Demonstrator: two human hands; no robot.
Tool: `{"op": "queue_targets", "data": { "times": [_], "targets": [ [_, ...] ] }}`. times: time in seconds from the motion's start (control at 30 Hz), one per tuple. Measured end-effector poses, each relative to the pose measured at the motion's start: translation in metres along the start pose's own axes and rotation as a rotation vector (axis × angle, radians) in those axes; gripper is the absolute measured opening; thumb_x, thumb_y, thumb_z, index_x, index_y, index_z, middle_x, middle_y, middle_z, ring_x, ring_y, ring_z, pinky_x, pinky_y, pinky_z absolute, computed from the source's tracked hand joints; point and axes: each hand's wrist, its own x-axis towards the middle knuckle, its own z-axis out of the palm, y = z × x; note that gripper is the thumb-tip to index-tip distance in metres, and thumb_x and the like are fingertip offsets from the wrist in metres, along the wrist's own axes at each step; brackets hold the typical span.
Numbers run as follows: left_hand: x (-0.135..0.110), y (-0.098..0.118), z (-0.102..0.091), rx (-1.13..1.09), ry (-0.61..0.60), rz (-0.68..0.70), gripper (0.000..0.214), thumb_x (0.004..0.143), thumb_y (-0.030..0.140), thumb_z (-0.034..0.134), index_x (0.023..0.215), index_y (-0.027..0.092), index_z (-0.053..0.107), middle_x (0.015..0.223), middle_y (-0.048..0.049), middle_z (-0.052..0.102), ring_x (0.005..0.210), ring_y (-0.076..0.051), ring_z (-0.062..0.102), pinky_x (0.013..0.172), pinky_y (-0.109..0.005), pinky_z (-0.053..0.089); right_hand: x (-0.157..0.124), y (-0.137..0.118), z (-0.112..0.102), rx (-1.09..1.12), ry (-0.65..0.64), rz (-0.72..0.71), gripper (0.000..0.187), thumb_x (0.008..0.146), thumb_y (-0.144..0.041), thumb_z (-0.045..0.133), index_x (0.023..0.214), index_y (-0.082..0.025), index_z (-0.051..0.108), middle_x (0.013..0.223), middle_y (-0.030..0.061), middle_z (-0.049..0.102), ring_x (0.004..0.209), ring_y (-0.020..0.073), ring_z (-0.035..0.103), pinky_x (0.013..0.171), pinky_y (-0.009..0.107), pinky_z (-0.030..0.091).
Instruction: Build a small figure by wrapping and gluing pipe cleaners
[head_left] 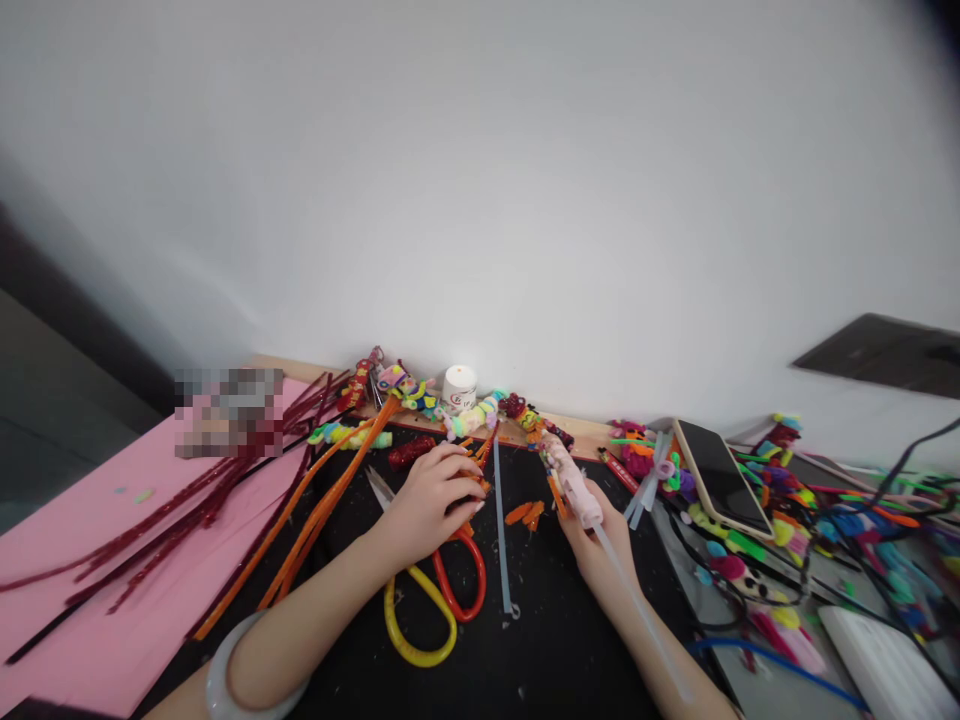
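Observation:
My left hand (439,492) is curled with its fingertips closed on short orange pipe cleaner pieces (474,452); the grip itself is partly hidden. Under that wrist lie scissors (420,620) with one yellow and one red handle loop, blades partly showing. My right hand (606,535) is wrapped around a pale pink hot glue gun (571,485), nozzle pointing away from me. A clear glue stick (637,590) sticks out of its rear. Between my hands are loose orange scraps (527,514) and another translucent glue stick (501,530).
Dark red pipe cleaners (225,470) spread over a pink sheet (82,590) at left, beside long orange ones (322,510). A white-capped jar (460,388) stands near the wall among colourful pipe cleaner figures. At right are a phone (724,478), cables and a white power strip (885,660).

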Motion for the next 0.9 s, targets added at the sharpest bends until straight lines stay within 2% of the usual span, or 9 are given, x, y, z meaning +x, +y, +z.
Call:
{"op": "queue_targets", "data": {
  "times": [0.3, 0.5, 0.6, 0.7, 0.83, 0.9],
  "targets": [
    [-0.0016, 0.0024, -0.0005, 0.132, 0.028, -0.17, 0.008, 0.076, 0.028, 0.063, 0.078, 0.02, 0.064, 0.1, -0.0028, 0.063, 0.109, -0.024, 0.045, 0.095, -0.044, 0.036, 0.0, -0.0064, 0.0011, 0.003, 0.006, 0.017, 0.026, 0.076, -0.031, 0.054, 0.095, -0.015, 0.059, 0.084, 0.0051, 0.066, 0.074, 0.021, 0.06, 0.065, 0.03, 0.048],
    [-0.0045, 0.002, 0.0038, 0.1, 0.0, -0.172, 0.008, 0.073, 0.027, 0.065, 0.073, 0.019, 0.062, 0.108, -0.004, 0.059, 0.113, -0.027, 0.041, 0.095, -0.046, 0.035, 0.0006, -0.0085, 0.0008, 0.004, 0.006, 0.015, 0.025, 0.075, -0.03, 0.054, 0.094, -0.016, 0.06, 0.081, 0.0041, 0.066, 0.073, 0.0211, 0.061, 0.064, 0.03, 0.048],
    [-0.0036, 0.0027, 0.005, 0.016, 0.038, -0.15, 0.005, 0.076, 0.022, 0.06, 0.073, 0.019, 0.06, 0.107, -0.0044, 0.059, 0.111, -0.025, 0.043, 0.097, -0.045, 0.033, 0.0004, -0.0085, 0.0002, 0.004, 0.007, 0.014, 0.024, 0.073, -0.028, 0.055, 0.093, -0.016, 0.061, 0.078, 0.0033, 0.066, 0.07, 0.0207, 0.06, 0.062, 0.029, 0.048],
    [-0.0007, 0.0044, 0.0034, -0.135, 0.132, -0.166, 0.004, 0.08, 0.02, 0.056, 0.078, 0.018, 0.059, 0.099, -0.0047, 0.061, 0.101, -0.02, 0.05, 0.095, -0.04, 0.037, 0.0001, -0.0079, 0.0, 0.008, 0.003, 0.01, 0.024, 0.074, -0.029, 0.055, 0.093, -0.016, 0.061, 0.079, 0.0033, 0.066, 0.07, 0.0204, 0.06, 0.062, 0.029, 0.048],
    [0.0016, 0.0061, 0.0011, -0.391, 0.195, -0.344, 0.01, 0.082, 0.023, 0.054, 0.089, 0.017, 0.058, 0.083, -0.0031, 0.063, 0.078, -0.015, 0.059, 0.075, -0.029, 0.047, -0.0002, -0.0069, 0.0005, 0.016, 0.008, 0.024, 0.026, 0.074, -0.031, 0.055, 0.095, -0.016, 0.061, 0.083, 0.0042, 0.067, 0.072, 0.0208, 0.061, 0.065, 0.029, 0.048],
    [0.0018, 0.0064, 0.0013, -0.523, 0.184, -0.416, 0.017, 0.081, 0.024, 0.055, 0.096, 0.016, 0.058, 0.081, -0.003, 0.065, 0.074, -0.015, 0.061, 0.072, -0.028, 0.048, -0.0002, -0.0066, 0.0007, 0.021, 0.01, 0.031, 0.027, 0.074, -0.031, 0.056, 0.095, -0.016, 0.061, 0.084, 0.0046, 0.067, 0.074, 0.0211, 0.061, 0.065, 0.029, 0.047]
  ]
}}
